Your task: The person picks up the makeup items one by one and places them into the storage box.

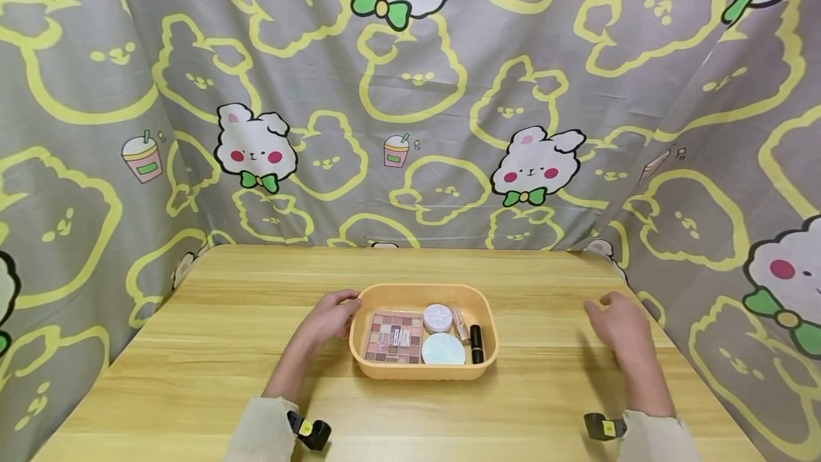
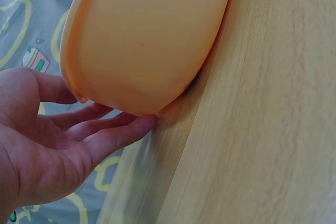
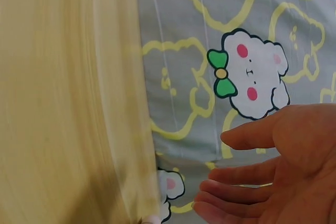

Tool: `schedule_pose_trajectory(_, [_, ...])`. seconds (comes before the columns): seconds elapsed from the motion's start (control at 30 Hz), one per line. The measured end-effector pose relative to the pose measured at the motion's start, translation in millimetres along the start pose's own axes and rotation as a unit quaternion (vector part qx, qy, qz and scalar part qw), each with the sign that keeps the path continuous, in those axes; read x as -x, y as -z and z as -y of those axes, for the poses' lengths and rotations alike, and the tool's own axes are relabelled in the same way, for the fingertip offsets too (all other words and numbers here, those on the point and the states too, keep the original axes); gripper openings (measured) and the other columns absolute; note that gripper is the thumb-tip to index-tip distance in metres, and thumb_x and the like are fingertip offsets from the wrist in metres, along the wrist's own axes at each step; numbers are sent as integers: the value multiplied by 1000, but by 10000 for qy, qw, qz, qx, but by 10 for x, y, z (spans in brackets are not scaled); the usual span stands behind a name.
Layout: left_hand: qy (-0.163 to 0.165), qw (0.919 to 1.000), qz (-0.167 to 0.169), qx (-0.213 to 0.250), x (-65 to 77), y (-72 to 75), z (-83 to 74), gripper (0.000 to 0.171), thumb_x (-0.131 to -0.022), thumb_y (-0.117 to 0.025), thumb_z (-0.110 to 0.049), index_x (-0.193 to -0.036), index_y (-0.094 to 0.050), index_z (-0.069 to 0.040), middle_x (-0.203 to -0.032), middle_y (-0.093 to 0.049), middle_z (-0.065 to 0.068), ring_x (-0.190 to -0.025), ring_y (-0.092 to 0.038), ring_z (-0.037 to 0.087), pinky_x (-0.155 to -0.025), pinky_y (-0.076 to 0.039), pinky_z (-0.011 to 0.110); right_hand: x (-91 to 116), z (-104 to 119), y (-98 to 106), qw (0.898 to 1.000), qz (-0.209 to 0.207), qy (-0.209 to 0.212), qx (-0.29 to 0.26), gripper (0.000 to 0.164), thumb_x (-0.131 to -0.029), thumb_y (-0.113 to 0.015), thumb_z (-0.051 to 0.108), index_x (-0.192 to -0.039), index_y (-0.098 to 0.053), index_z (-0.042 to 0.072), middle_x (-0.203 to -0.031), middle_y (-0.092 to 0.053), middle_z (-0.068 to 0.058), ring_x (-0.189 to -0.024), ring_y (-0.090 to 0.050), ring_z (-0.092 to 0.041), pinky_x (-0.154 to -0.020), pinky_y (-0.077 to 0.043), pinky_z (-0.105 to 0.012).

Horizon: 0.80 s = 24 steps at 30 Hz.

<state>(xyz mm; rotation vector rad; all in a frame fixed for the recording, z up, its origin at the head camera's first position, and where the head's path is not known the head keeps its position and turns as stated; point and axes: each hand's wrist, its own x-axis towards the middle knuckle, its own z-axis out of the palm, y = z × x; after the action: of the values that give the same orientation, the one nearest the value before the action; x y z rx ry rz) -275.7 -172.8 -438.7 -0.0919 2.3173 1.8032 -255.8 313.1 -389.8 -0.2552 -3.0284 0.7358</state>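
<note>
An orange plastic basket (image 1: 423, 372) sits on the wooden table. My left hand (image 1: 332, 316) grips its left end; in the left wrist view, the thumb (image 2: 56, 88) meets the rim and the fingers reach the lower edge. Inside lie an eyeshadow palette (image 1: 393, 338), a small round case (image 1: 438, 318), a larger pale round compact (image 1: 444, 350), a slim clear-and-pink tube (image 1: 460, 326) and a black tube (image 1: 476, 344). Off to the right, apart from the basket, my right hand (image 1: 618, 321) hovers over the table with relaxed fingers and holds nothing.
The light wooden table (image 1: 526, 412) runs back to a grey curtain (image 1: 423, 98) with rabbit prints, which also hangs along both sides. A small black camera (image 1: 313, 433) is strapped on the left wrist, another camera (image 1: 603, 427) on the right.
</note>
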Motion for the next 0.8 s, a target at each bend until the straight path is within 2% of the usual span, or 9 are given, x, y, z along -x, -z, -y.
schedule_pose_trajectory(0.17, [-25,10000,50,-19,9,2,-11,39,-105,-49,-18,-139,-54,1,-117,-67,21,-96,-68,22,-74,-59,34,-21,-87,-7,9998,-182,-69,27,58,-101,-45,30,-127,-50,-22,-130,-51,-43,-116,-49,-60,-98,-43,-64])
schedule_pose_trajectory(0.4, [-36,10000,58,-44,13,-5,-18,39,-105,-49,-18,-139,-54,2,-117,-66,22,-97,-68,23,-75,-60,35,-41,-168,-28,9993,-260,-278,0,59,-100,-47,30,-129,-49,-21,-133,-49,-43,-118,-47,-62,-101,-41,-65])
schedule_pose_trajectory(0.6, [-29,10000,33,-33,5,-8,-15,38,-105,-48,-18,-138,-55,1,-116,-67,21,-96,-68,23,-74,-60,34,-47,-218,-53,9990,-322,-270,151,54,-92,-49,21,-125,-50,-22,-129,-51,-44,-115,-48,-62,-98,-43,-65])
schedule_pose_trajectory(0.8, [-2,10000,63,-7,8,-3,-14,39,-105,-48,-18,-138,-54,2,-119,-66,23,-97,-67,23,-75,-60,34,-74,-275,-91,9988,-198,-292,334,58,-86,-49,17,-126,-46,-25,-127,-50,-46,-115,-47,-62,-99,-43,-63])
